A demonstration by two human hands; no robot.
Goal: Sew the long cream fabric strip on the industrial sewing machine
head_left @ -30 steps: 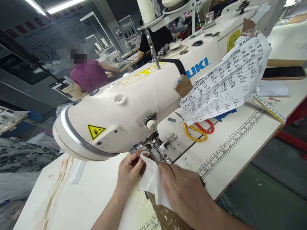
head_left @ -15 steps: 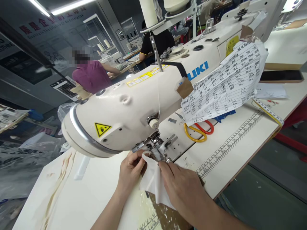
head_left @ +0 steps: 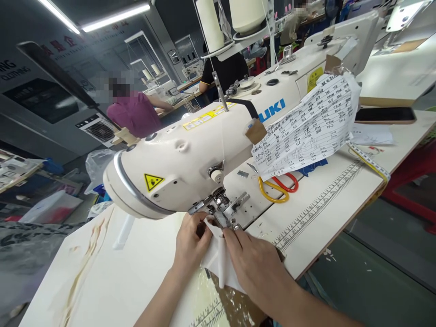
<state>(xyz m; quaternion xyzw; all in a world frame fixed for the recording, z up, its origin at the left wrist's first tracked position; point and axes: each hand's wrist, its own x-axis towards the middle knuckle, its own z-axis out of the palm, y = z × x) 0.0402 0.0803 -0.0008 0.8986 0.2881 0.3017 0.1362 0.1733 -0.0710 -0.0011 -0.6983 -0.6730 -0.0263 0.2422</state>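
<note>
Well to the left of the left hand point(head_left: 191, 243), past the table's far edge, sits a cloudy plastic box point(head_left: 56, 205) with something red showing low in it; the rest of what it holds is too blurred to tell. Nearer that hand, beyond the machine's rounded end, is a crumpled clear bag point(head_left: 98, 164), its contents unclear.

The white cloth point(head_left: 218, 261) lies between the two hands, just in front of the sewing machine's point(head_left: 153, 181) metal parts. It is thin, plain and softly creased, with a fold running down its middle, and its lower edge lies over a brown patch on the table point(head_left: 102, 272). Whether its top edge is under the metal foot point(head_left: 235, 225) cannot be told, because fingers cover that spot.

The left hand is nearly closed, thumb and forefinger pinching the cloth's upper left edge, the other fingers curled. The right hand point(head_left: 254, 261) is narrow too, its fingertips drawn together on the cloth's right side, close to the foot.

Beyond the right hand lie scissors point(head_left: 272, 199) with one yellow and one red handle. Farther off to its right are a handwritten sheet point(head_left: 306, 127) hung on the machine, a tape measure point(head_left: 371, 165) and a phone point(head_left: 384, 115).
</note>
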